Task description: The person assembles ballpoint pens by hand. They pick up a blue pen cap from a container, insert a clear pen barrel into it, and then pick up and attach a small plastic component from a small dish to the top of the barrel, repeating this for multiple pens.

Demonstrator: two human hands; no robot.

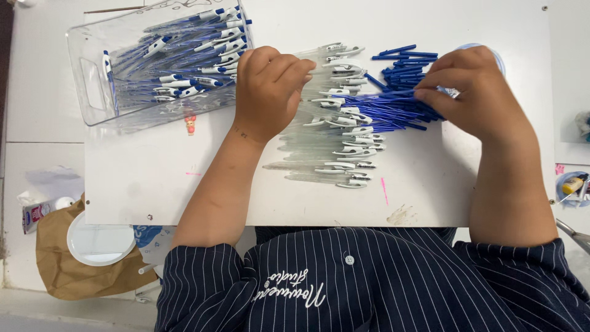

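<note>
The landmark is the white rectangular work board lying on the table in front of the person.

Toward the far middle of the board lies a row of clear plastic pen barrels with white clips, laid side by side, clip ends pointing to the person's right. Just beside the row, on the board's far right part, sits a loose heap of thin blue ink refills; the heap touches the clip ends of the barrels.

The left hand rests on the far end of the barrel row, fingers curled together over a few barrels; whether it clamps one barrel cannot be told. The right hand lies on the right edge of the refill heap, thumb and forefinger pinched together on what appears to be a single refill.

At the board's far left corner stands a clear plastic bin with a handle cut-out, holding finished blue-and-white pens.

Judged step: pen assembly, with one refill being picked and one barrel being steadied. The next move appears to call for aligning the refill tip with a barrel's open end and keeping both parts on one axis.

Off the board's near left edge lie a brown paper bag and a white round lid.
</note>
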